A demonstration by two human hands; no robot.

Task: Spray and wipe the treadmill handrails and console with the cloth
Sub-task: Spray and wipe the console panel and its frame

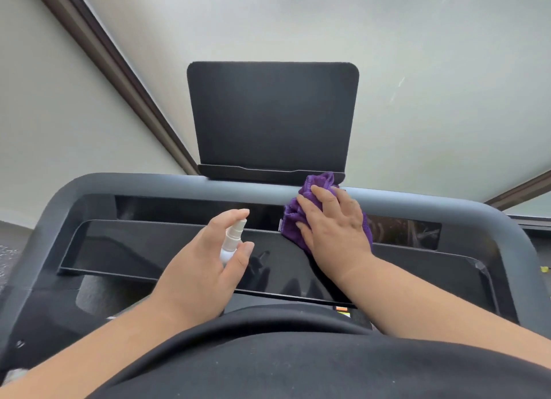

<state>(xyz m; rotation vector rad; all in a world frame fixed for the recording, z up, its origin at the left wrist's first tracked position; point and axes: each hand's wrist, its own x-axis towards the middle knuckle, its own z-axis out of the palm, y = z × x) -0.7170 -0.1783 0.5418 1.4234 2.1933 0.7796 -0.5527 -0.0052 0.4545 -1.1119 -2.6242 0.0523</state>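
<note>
Black glossy console (143, 249) spans the treadmill, framed by a grey handrail (179, 182) curving around it, with a dark upright screen (271, 115) at twelve o'clock. Purple cloth (320, 184) lies bunched where the rail meets the console, under the right hand (334, 222), whose grip is flat, fingers spread and pressing it down. At nine o'clock from the cloth, the left hand (205, 258) has its grip curled around a small white spray bottle (232, 240), forefinger over the nozzle, above the console.
</note>
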